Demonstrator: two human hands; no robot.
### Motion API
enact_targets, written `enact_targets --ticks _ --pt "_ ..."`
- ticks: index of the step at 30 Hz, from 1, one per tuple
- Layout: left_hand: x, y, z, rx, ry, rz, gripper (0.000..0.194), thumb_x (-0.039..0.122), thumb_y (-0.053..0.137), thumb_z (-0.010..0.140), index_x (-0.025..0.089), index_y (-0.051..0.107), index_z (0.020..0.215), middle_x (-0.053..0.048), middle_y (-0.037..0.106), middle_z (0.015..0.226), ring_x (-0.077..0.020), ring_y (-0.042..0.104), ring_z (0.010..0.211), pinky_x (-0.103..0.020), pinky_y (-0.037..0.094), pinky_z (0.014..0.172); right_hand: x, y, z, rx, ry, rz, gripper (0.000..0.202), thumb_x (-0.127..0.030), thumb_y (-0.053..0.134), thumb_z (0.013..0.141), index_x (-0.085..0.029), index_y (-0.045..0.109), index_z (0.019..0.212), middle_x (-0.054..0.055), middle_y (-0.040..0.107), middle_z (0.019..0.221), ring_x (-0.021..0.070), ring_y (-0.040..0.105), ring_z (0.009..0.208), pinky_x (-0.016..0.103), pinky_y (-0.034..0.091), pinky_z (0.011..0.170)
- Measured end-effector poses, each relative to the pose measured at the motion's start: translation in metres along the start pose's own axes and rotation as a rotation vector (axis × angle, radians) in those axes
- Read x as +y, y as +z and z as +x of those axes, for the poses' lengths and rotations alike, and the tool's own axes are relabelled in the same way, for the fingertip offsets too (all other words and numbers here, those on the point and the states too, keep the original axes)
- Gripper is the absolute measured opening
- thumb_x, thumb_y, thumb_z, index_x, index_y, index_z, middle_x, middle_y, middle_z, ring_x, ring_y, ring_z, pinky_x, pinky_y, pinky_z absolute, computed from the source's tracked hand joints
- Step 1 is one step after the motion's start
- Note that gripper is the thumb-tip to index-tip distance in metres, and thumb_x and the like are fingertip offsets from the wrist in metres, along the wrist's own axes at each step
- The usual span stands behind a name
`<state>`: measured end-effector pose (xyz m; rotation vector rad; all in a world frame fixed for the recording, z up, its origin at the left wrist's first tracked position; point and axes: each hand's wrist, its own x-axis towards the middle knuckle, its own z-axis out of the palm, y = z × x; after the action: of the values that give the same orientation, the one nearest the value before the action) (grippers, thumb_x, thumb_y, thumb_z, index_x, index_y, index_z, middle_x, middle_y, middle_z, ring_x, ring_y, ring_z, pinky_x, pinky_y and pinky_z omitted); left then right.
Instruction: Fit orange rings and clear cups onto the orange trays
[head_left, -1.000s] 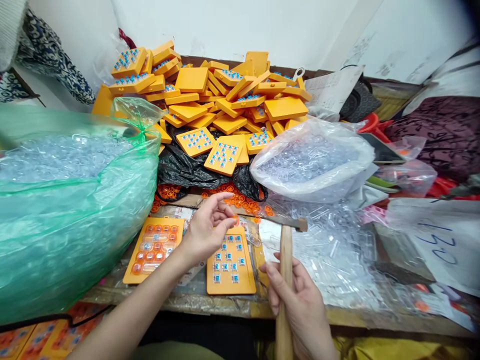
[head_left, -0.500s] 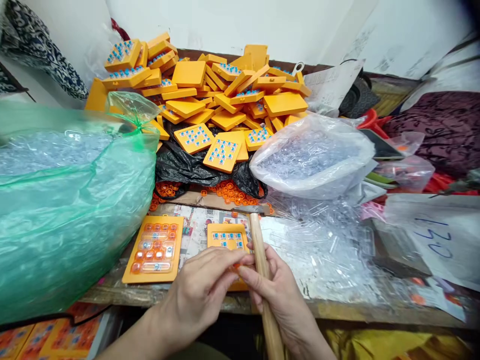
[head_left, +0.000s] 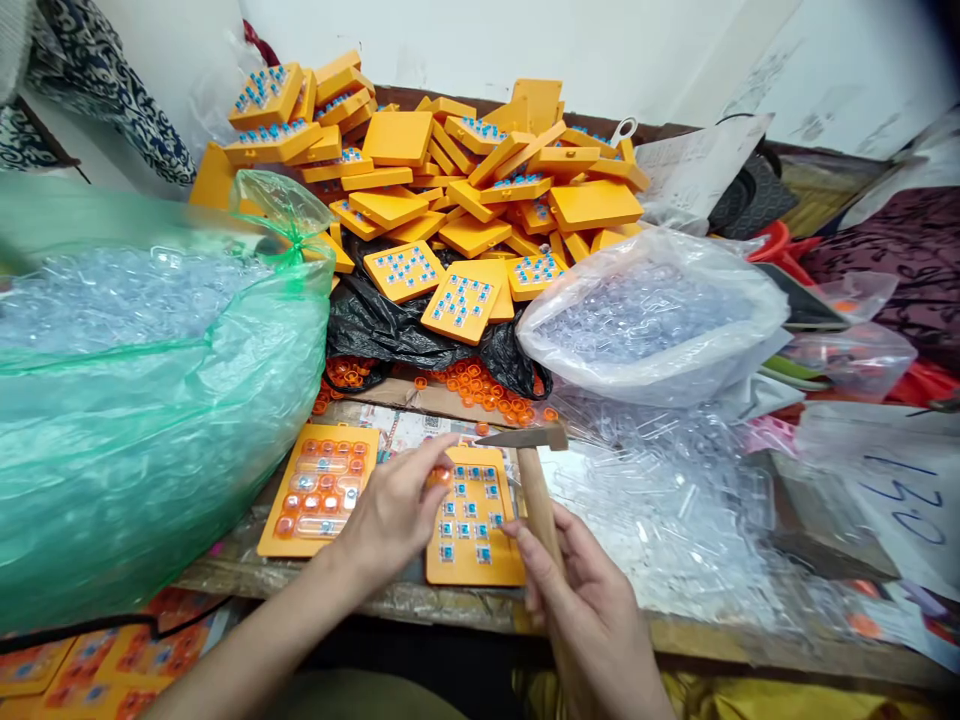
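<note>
My left hand (head_left: 394, 515) pinches a small orange keycap (head_left: 441, 476) over the upper left corner of a yellow switch panel (head_left: 469, 573). Rows of blue-stemmed switches show uncovered on this panel, which lies flat at the bench edge. Wrapped round a wooden-handled hammer (head_left: 535, 492), my right hand (head_left: 592, 605) has its thumb and finger at the panel's right edge. The dark metal hammer head points left above the panel's top right. Left of my left hand lies a second yellow panel (head_left: 276, 540) covered with orange and clear keycaps, partly behind my wrist.
Yellow panels (head_left: 397, 138) are heaped at the back. A green bag (head_left: 247, 400) of clear parts fills the left, and a white bag (head_left: 652, 375) of clear pieces stands right. Loose clear pieces (head_left: 675, 500) cover the right bench. Orange rings (head_left: 484, 385) lie by a black bag (head_left: 397, 330).
My hands have moved apart; the left went up and left, carrying a keycap. The hammer head has come into sight, and more of the switch panel shows. The view has shifted slightly.
</note>
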<state>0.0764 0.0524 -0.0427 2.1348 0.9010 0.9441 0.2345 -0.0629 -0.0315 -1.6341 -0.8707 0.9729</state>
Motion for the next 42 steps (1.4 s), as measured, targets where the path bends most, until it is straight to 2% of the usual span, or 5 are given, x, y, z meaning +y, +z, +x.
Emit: enact_targets --ticks 6,21,30,35,42 --pt "-0.012 0.008 0.016 -0.102 -0.288 -0.105 0.059 0.003 0.061 0.076 0.017 0.051 0.132 -0.005 0.073 0.096 -0.0192 0.069 0.089 -0.036 0.056 0.086 0.013 -0.013 0.004 -0.070 -0.483 -0.566 0.045 -0.025 0.048 0.095 -0.029 0.049 0.140 0.003 0.062 0.132 0.0189 0.064 0.113 0.023 0.053 0.090" --pt "-0.013 0.014 0.013 0.002 -0.342 -0.157 0.059 0.006 0.060 0.076 0.011 0.049 0.134 -0.009 0.072 0.094 -0.0200 0.068 0.091 -0.037 0.053 0.091 -0.005 -0.004 0.010 -0.029 -0.668 -0.623 0.056 -0.015 0.044 0.096 -0.039 0.034 0.146 0.002 0.067 0.122 0.0163 0.069 0.100 0.023 0.056 0.076" --pt "-0.013 0.011 0.014 -0.028 -0.326 -0.077 0.059 0.010 0.063 0.076 0.016 0.050 0.134 -0.009 0.071 0.104 -0.0219 0.065 0.100 -0.040 0.051 0.094 0.014 -0.011 0.015 0.139 -0.294 -0.429 0.049 -0.038 0.052 0.091 -0.027 0.050 0.139 0.008 0.066 0.123 0.0244 0.067 0.103 0.032 0.057 0.080" --pt "0.003 0.022 0.059 -0.211 -0.150 0.273 0.022 0.015 0.053 0.087 0.017 0.069 0.102 -0.008 0.071 0.109 -0.0218 0.062 0.106 -0.036 0.048 0.097 0.015 -0.010 0.020 0.281 -0.006 0.025 0.075 -0.049 0.068 0.078 -0.021 0.040 0.142 0.006 0.068 0.097 0.0103 0.050 0.045 0.025 0.045 0.039" --pt "0.001 0.053 0.101 -0.449 -0.143 0.427 0.025 0.004 0.052 0.078 0.013 0.073 0.087 -0.015 0.071 0.094 -0.0290 0.067 0.091 -0.039 0.053 0.080 0.025 -0.008 0.016 0.224 0.124 0.210 0.083 -0.049 0.073 0.075 -0.019 0.035 0.143 -0.006 0.054 0.063 0.0094 0.042 0.042 0.022 0.038 0.039"
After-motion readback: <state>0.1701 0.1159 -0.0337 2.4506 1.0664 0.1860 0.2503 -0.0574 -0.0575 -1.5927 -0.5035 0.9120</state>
